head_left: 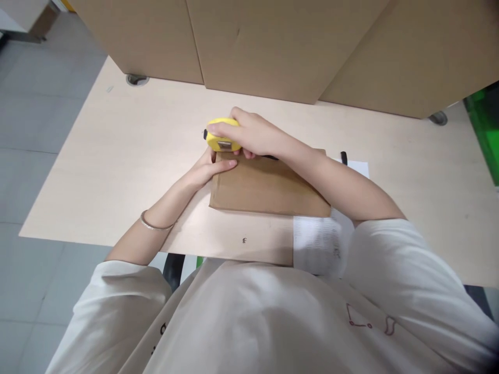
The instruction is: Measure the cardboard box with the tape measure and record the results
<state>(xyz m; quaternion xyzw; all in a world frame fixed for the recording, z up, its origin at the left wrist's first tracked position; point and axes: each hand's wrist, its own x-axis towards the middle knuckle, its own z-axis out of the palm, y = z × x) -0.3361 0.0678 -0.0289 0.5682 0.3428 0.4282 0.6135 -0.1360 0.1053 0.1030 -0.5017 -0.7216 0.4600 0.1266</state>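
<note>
A yellow tape measure is gripped in my right hand, the thumb lying along its top. It is over the far left corner of a flat brown cardboard box. My left hand holds that same corner, thumb on the upper face and the other fingers mostly hidden at the side. A black strip-like thing shows partly from under my right wrist; its kind is unclear. My right forearm crosses above the box's right part.
Printed paper sheets lie partly beneath the box and my right arm. A black-ended object sits by another sheet at the right. Tall cardboard panels stand along the back of the pale table. A small dark mark shows near the front edge.
</note>
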